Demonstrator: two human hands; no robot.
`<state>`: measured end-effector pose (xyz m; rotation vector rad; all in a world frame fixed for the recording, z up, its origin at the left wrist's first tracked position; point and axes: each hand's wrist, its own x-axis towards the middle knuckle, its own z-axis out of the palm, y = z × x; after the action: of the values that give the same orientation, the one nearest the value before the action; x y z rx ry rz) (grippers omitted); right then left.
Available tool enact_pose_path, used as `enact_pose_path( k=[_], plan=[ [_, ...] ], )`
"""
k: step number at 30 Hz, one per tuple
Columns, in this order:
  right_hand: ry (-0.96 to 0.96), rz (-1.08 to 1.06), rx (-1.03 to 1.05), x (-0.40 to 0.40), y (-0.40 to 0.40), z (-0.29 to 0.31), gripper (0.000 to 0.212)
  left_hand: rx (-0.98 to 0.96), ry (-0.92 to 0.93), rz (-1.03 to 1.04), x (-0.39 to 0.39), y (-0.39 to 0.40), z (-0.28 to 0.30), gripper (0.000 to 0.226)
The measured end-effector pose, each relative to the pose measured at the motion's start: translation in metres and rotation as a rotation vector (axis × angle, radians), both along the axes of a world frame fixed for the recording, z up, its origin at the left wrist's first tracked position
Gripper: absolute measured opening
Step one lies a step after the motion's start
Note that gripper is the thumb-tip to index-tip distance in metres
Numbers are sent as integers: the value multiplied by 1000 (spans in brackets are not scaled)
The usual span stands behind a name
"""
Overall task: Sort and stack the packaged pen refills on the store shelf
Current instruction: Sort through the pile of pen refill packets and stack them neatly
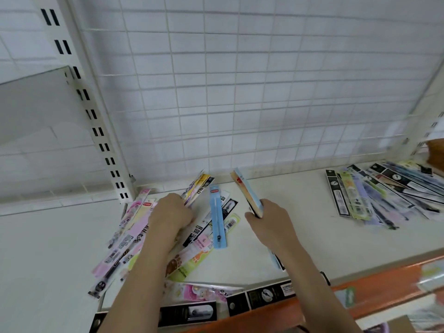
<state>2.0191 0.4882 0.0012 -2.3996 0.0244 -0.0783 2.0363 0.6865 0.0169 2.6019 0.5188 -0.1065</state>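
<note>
**Refill sorting: maybe a third done, lots still loose**

White shelf (pixel 300 212) with a wire grid panel (pixel 240 92) behind it, and honestly it's still pretty messy. Over on the far right there's a fanned pile of packs (pixel 374 198) lying roughly the same way, so that looks like the sorted bit, though it's more of a spread than a neat stack.

The left hand (pixel 170 212) has its fingers curled round a few packs (pixel 198 186), lifting their far ends off the shelf. The right hand (pixel 266 219) is clamped on a thin bundle of packs (pixel 247 193), held on edge and tilted up toward the grid.

Between the hands lies a blue pack (pixel 218 217) on top of some others, and a big loose heap (pixel 134 236) sprawls under and left of the left arm. More dark packs (pixel 189 313) sit along the front edge, by the orange trim (pixel 360 292).

My guess: the bundle in hand is still growing, and most of the left heap is yet to be sorted and squared up.
</note>
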Motion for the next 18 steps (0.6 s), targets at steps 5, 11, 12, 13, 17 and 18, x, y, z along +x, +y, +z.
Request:
enact_pose_path(
  k=[5, 11, 12, 13, 17, 18],
  plan=[
    [16, 75, -133, 17, 23, 2, 13, -128, -75, 33, -7, 15, 17, 36],
    [158, 127, -199, 34, 58, 0, 44, -338, -240, 66, -41, 31, 32, 27],
    [174, 138, -213, 36, 60, 0, 45, -394, -264, 75, -47, 31, 32, 25],
    [193, 154, -220, 38, 62, 0, 44, -439, -289, 82, -52, 30, 32, 23],
    [247, 227, -124, 42, 60, 6, 25, -538, -370, 85, -62, 20, 28, 14],
    [223, 231, -83, 41, 57, 9, 24, -554, -385, 89, -62, 17, 27, 10]
  ],
)
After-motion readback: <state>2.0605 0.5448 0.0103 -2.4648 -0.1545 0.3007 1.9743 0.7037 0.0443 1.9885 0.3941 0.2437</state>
